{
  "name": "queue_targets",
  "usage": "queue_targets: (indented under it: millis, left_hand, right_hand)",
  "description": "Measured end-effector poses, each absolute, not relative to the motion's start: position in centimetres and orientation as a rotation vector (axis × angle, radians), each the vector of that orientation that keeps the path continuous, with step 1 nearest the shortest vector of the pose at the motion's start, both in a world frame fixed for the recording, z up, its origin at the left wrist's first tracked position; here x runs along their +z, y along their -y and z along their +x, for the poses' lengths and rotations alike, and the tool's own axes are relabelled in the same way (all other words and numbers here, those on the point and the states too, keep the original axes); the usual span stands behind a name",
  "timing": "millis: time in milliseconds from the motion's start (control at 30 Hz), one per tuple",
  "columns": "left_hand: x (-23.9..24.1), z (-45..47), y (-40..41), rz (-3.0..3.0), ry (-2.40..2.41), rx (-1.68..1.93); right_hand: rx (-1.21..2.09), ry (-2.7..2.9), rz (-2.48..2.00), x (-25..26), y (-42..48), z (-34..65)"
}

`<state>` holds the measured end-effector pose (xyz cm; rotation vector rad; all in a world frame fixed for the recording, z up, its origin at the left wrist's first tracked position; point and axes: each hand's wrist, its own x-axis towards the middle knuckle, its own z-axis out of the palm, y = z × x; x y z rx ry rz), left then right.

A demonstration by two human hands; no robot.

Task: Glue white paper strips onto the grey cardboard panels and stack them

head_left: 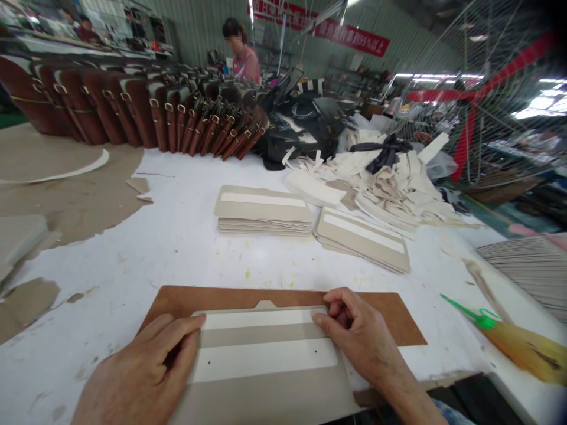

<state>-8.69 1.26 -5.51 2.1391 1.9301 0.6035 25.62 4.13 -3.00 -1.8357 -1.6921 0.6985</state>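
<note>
A beige panel [266, 386] with two white strips lies before me, its far edge over a brown leather piece [376, 313]. My left hand [146, 366] is closed at the panel's top left corner, thumb and index finger on its edge. At the top right corner my right hand [358, 330] pinches the panel between thumb and fingers. A small raised tab [266, 305] shows at the middle of the far edge. Two small dark dots mark the lower white strip. The panel's near end runs out of view.
Beyond lie two stacks of beige panels, one left [266, 212] and one right [363, 239]. A yellow glue bottle [527, 348] with a green nozzle lies at right. Brown leather bags [142, 112], fabric scraps [394, 177] and a fan [469, 94] stand further back. A person [243, 56] is behind the bags.
</note>
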Motion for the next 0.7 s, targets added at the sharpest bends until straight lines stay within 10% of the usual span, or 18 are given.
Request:
queue_targets:
  millis: [700]
  left_hand:
    - [-2.9, -7.1, -1.3, 2.234, -1.923, 0.758]
  right_hand:
    - [0.657, 1.91, -1.689, -2.2, -3.9, 26.7]
